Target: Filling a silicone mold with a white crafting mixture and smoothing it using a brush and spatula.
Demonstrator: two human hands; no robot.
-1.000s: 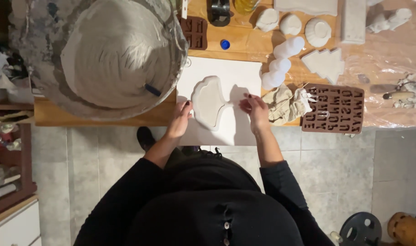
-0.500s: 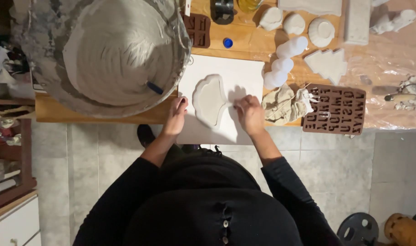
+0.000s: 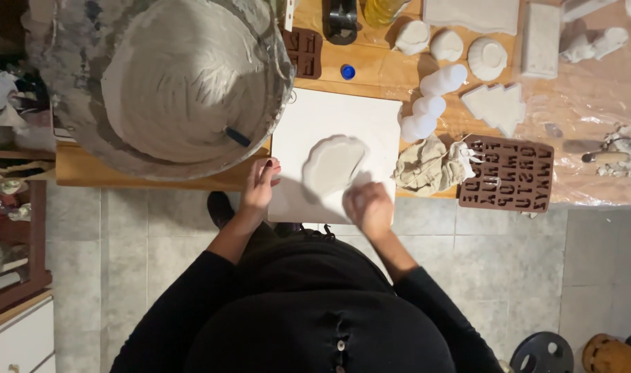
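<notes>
A pale grey, cloud-shaped cast piece (image 3: 329,166) lies flat on a white square board (image 3: 371,117) at the wooden table's front edge. My left hand (image 3: 260,183) rests on the board's left edge with its fingers laid flat, just left of the piece. My right hand (image 3: 367,204) is blurred, its fingers curled, at the piece's lower right edge and touching it. Whether anything is inside that hand cannot be made out.
A large plaster-smeared bucket (image 3: 170,83) stands at the left, overhanging the table. A crumpled beige rag (image 3: 429,166) and a brown letter mould (image 3: 505,173) lie right of the board. Several white cast shapes (image 3: 495,103), a small brown mould (image 3: 305,52) and a blue cap (image 3: 348,71) sit behind.
My right hand has slid from the piece's right side down to its lower right edge. The left hand has shifted slightly down along the board's left edge.
</notes>
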